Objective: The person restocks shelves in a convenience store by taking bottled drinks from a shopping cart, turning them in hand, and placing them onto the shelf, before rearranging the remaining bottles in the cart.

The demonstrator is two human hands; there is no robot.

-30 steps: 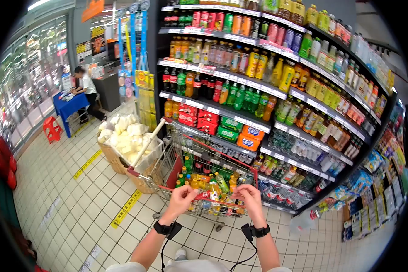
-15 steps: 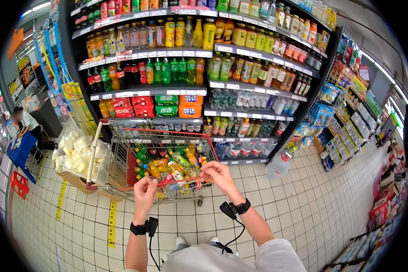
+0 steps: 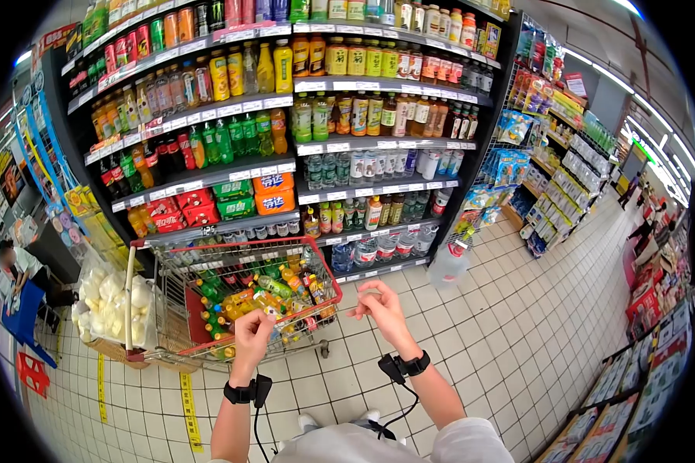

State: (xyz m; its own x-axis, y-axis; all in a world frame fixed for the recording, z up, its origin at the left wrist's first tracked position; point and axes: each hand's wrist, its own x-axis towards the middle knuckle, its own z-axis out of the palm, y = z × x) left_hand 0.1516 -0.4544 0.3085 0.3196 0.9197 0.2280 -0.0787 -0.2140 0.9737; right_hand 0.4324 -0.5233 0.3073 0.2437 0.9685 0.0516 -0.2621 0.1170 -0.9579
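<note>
My left hand [image 3: 252, 336] is raised in front of the near side of a shopping cart [image 3: 336, 289], its fingers curled closed and nothing showing in them. To the right of the cart, my right hand [image 3: 380, 310] hovers over the floor with loosely bent fingers apart, holding nothing that I can see. A heap of drink bottles [image 3: 274, 285], green, orange and yellow, lies inside the cart. Black straps with small cabled devices are around both wrists. Whether my left hand touches the cart's red rim, I cannot tell.
Drink shelves [image 3: 386, 147] stand behind the cart. A large clear water jug [image 3: 448, 266] is on the tiled floor at their right end. White bagged goods [image 3: 116, 305] sit left of the cart. A seated person [image 3: 23, 266] is by a blue table [image 3: 25, 312] at far left.
My view has turned to the right, so the cart and shelves sit further left. My right hand, formerly in front of the cart's right end, is now beyond it.
</note>
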